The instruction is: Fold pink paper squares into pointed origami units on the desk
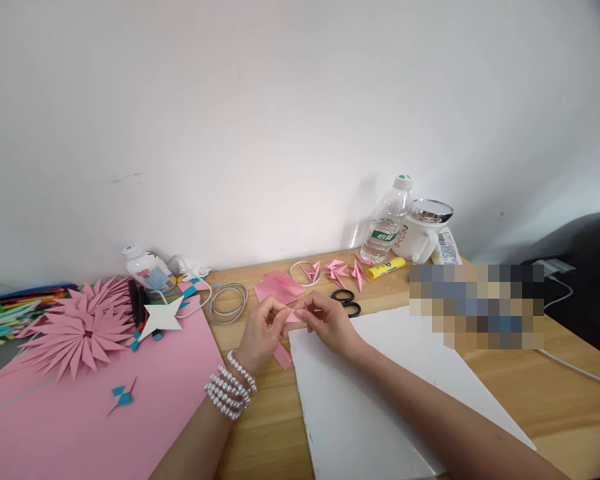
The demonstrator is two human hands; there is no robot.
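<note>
A small pink piece of paper (295,316) is pinched between my two hands near the top left corner of the white board (380,393). My left hand (263,330) grips its left side, with pearl bracelets on the wrist. My right hand (330,323) holds its right side with thumb and fingertips. Just beyond them lie pink paper sheets (279,287), and a pink strip (283,356) is below my left hand. Black-handled scissors (343,296) rest beside my right hand, their blades hidden. Folded pink pieces (337,273) sit farther back.
A yellow glue stick (385,268), water bottle (384,227) and white mug (420,233) stand or lie at the back right. Left are a pink sheet (170,380), pink paper flowers (87,333), a white star (163,317) and a coiled cable (228,303).
</note>
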